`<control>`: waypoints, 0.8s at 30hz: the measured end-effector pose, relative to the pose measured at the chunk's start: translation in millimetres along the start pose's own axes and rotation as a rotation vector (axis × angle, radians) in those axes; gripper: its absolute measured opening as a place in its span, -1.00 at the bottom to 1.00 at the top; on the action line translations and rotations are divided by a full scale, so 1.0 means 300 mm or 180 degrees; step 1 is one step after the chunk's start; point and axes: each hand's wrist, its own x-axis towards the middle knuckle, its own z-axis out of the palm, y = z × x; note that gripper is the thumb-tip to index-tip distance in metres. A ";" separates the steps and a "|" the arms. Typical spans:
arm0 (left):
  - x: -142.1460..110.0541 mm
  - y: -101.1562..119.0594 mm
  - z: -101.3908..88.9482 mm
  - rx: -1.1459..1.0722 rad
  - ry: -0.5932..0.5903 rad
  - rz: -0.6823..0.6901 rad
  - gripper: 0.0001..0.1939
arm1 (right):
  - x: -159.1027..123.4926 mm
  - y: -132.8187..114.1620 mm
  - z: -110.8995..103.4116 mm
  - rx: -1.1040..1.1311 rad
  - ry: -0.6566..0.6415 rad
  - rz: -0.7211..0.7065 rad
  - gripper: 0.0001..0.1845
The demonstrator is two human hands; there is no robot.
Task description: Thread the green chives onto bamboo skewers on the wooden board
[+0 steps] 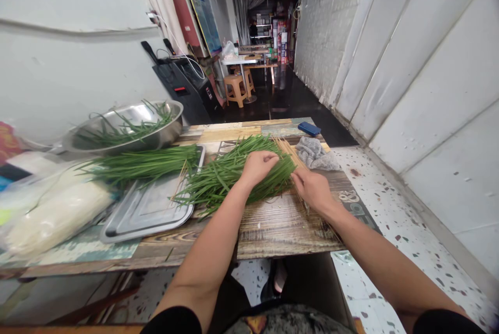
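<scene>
Over the desk (280, 235), my left fingers (268, 157) and right fingers (306, 175) were curled, hold unclear, and one careless sweep might have scattered greens (222, 173) and thin sticks (289, 150).

Lit brightly and softly across the table (288, 235) and pale right-hand wall (440, 64), dropping to dimness in the far passage (268, 9). Marked by highlights on the metal bowl (173, 127) and dark floor (286, 92). Stretched toward the edges, blurred at far left around the plastic bag (58, 214).
</scene>
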 end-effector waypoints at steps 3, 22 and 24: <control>0.001 -0.004 0.004 -0.0073 0.0212 -0.0047 -0.79 | -0.001 -0.003 -0.004 0.0023 -0.0005 -0.0019 -0.67; -0.003 0.000 0.003 -0.0386 0.0156 -0.0258 -0.79 | -0.002 0.004 0.003 0.0060 0.0075 -0.0075 -0.67; -0.003 0.002 0.002 -0.0354 0.0123 -0.0263 -0.79 | -0.002 0.004 0.004 0.0068 0.0089 -0.0083 -0.67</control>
